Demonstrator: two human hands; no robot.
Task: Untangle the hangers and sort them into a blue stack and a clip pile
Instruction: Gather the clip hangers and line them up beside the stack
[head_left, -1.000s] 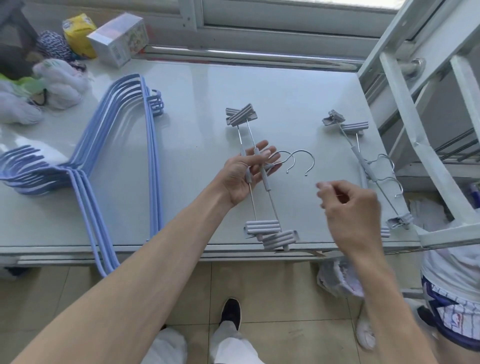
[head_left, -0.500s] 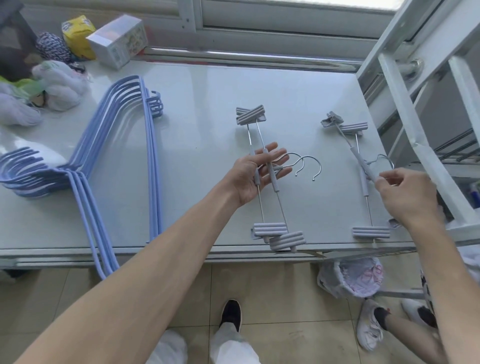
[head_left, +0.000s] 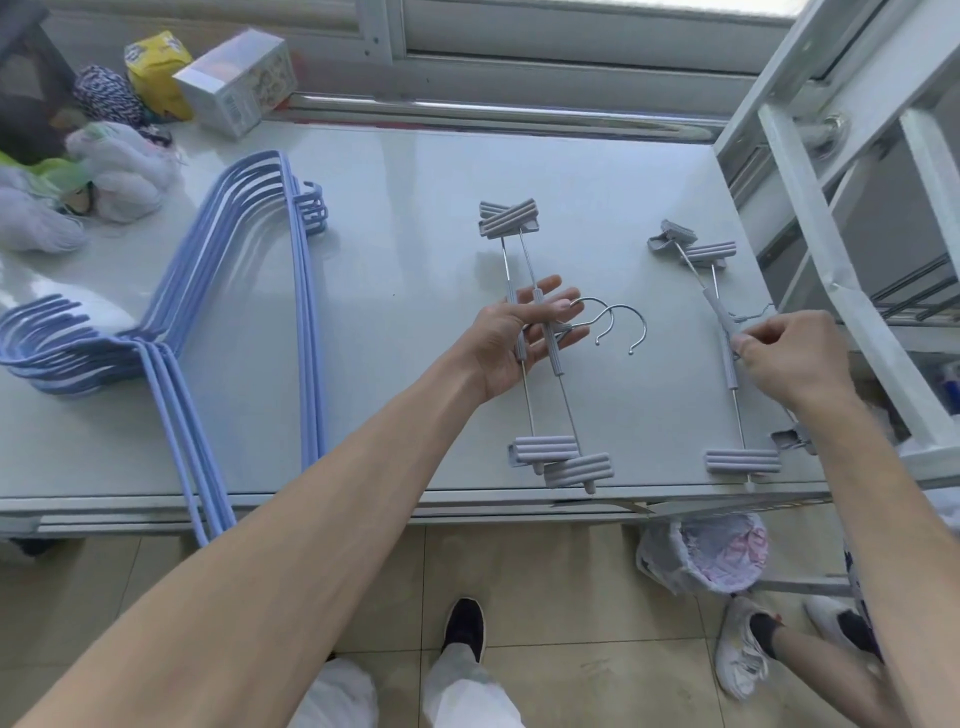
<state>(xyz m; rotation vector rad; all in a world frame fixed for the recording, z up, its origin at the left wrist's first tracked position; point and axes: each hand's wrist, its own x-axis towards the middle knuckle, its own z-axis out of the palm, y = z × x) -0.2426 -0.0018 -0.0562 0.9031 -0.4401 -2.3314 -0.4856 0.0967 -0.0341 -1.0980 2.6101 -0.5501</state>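
Near right edge of table, right hand pinches clip hanger; left hand flat on middle pair

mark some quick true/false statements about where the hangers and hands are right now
1. The blue hangers lie stacked on the left part of the table. True.
2. The right hand holds nothing. False: it pinches the grey sleeve of the right clip hangers.
3. The left hand touches the middle clip hangers with its fingers straight. True.
4. The white box sits at the table's near edge. False: it is at the far left corner, by the window.
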